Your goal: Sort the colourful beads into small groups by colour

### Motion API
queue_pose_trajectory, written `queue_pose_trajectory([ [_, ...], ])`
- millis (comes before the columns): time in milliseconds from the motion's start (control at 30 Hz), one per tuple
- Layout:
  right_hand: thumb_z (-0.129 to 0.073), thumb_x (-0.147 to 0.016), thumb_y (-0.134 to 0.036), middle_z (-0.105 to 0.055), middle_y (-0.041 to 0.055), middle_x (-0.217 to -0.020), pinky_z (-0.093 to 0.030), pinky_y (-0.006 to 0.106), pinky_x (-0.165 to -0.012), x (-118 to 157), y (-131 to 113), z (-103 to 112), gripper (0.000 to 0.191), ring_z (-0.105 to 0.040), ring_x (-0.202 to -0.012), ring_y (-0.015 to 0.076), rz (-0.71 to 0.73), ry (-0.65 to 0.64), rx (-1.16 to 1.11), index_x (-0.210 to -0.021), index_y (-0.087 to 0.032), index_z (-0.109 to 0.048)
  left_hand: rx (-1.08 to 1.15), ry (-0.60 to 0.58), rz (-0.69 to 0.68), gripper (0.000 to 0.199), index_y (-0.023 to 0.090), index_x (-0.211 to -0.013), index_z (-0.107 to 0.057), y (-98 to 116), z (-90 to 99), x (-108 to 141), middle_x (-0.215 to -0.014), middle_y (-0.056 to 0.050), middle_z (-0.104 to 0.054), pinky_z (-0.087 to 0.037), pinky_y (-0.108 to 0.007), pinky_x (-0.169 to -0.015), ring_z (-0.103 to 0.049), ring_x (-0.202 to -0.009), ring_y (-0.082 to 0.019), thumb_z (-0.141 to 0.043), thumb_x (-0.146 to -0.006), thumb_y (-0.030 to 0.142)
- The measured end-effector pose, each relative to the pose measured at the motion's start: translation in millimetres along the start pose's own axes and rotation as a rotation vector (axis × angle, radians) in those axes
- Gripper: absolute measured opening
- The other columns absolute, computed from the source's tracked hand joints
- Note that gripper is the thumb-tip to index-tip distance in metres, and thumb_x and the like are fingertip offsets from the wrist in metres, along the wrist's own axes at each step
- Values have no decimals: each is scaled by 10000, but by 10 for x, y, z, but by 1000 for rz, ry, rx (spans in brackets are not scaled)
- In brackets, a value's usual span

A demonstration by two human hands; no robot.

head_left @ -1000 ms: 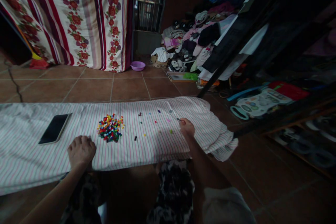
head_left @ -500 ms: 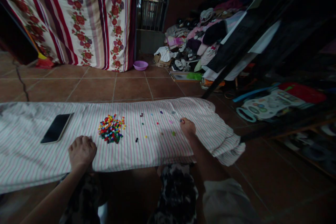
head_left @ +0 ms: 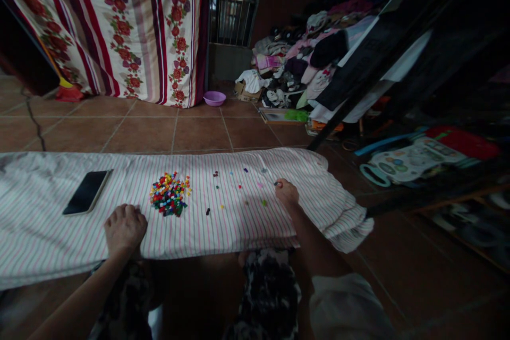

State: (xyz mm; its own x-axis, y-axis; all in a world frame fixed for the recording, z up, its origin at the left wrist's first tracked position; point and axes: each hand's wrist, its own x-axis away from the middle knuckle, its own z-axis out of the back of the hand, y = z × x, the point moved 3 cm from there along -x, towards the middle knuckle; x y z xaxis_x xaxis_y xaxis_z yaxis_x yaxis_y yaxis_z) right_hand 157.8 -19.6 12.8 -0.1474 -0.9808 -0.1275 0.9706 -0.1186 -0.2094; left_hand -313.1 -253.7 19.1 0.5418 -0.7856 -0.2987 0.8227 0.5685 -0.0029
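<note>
My right hand (head_left: 287,191) is over the right part of the striped cloth (head_left: 191,239), its fingertips pinching a small dark block (head_left: 276,184). Just left of it lie a pink piece (head_left: 260,185), a lime green piece (head_left: 264,203) and a grey piece (head_left: 263,170). My left hand (head_left: 125,228) rests on the cloth near its front edge, fingers curled under and nothing seen in them. Between the hands sits a heap of small coloured blocks (head_left: 169,195), with several single pieces such as a red one (head_left: 239,187) and a black one (head_left: 207,212) spread out beyond it.
A phone (head_left: 86,193) lies on the cloth at the left. On the tiled floor behind stand a purple basin (head_left: 214,98) and a pile of clothes and shoes (head_left: 295,64). A dark slanted post (head_left: 330,130) rises at the right, beside a toy panel (head_left: 410,158).
The view has shifted very slightly. My right hand keeps its pinch on the small dark block in almost the same place, and my left hand stays resting on the cloth.
</note>
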Motion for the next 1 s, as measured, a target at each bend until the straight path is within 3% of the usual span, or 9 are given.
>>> queue_pose_trajectory([
  [233,-421,-837,-146,-704,98,-941,-428,266,-766,50,-48,85,350,-628,-863,195,18,62,-51,-1064,-164,-687,6,11,-11,310,141,-952,-549,-9,-5,0,-1034,-134,-579,-326,-372,-805,-510,-966,-263,-305,-879,317],
  [400,-413,-831,-172,-690,112,-935,-418,282,-787,124,-285,179,350,-600,-859,203,98,159,-140,-1046,-137,-686,29,-5,2,302,139,-971,-554,-8,7,-8,-1054,-135,-577,-319,-375,-815,-505,-971,-262,-327,-867,310],
  [700,-426,-822,-164,-684,75,-936,-446,291,-849,472,-1173,158,315,-599,-895,193,401,125,-408,-965,-185,-706,60,-2,-3,312,132,-986,-560,-9,21,-1,-1025,-136,-573,-305,-374,-827,-495,-980,-261,-330,-875,311],
  [900,-486,-844,-168,-677,35,-869,-456,275,-802,946,-1850,-10,246,-597,-849,175,670,-30,-455,-942,-223,-705,82,4,4,302,132,-980,-565,-12,14,-6,-1032,-139,-572,-305,-382,-835,-485,-993,-268,-341,-871,302],
  [1000,-521,-849,-170,-674,31,-859,-449,268,-798,1164,-2124,-80,217,-596,-847,171,730,-117,-404,-937,-237,-708,88,9,5,292,135,-978,-555,-15,5,-8,-1045,-137,-570,-306,-381,-838,-484,-996,-268,-338,-869,297],
])
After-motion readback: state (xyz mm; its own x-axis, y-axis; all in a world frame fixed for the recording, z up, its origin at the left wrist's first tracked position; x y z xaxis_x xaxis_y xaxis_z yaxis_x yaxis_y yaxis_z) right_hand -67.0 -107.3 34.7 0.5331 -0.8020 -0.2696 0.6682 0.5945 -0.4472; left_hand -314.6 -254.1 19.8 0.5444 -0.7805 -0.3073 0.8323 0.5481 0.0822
